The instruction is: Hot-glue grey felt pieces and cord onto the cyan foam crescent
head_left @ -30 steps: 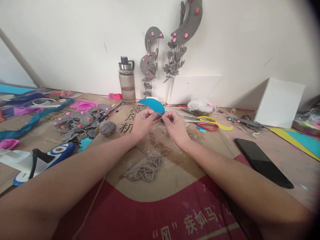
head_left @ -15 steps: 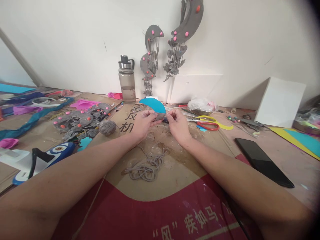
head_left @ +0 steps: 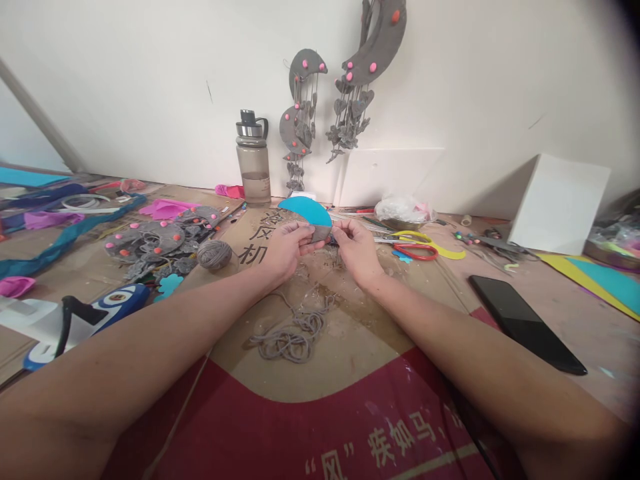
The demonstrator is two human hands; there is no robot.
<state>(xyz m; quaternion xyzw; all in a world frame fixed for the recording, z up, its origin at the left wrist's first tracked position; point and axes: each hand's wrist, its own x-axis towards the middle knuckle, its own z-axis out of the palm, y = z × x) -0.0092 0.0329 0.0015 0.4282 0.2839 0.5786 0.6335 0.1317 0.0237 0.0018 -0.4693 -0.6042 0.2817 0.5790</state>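
Left hand (head_left: pixel 287 245) pinched shut on the blue crescent (head_left: pixel 307 210), holding it up just above the cardboard sheet (head_left: pixel 350 347) on the tabletop. Right hand (head_left: pixel 356 248) closed too, fingertips nipping something small at the crescent's grey tip; too small to tell what. Loose grey cord (head_left: pixel 293 337) heaped below the wrists. Ball of grey yarn (head_left: pixel 214 254) off to the left, red-handled scissors (head_left: pixel 415 251) and a black phone (head_left: pixel 525 325) to the right.

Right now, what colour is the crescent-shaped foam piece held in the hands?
Bright blue crescent-shaped foam piece, pinched at its grey tip; the head view shows it.
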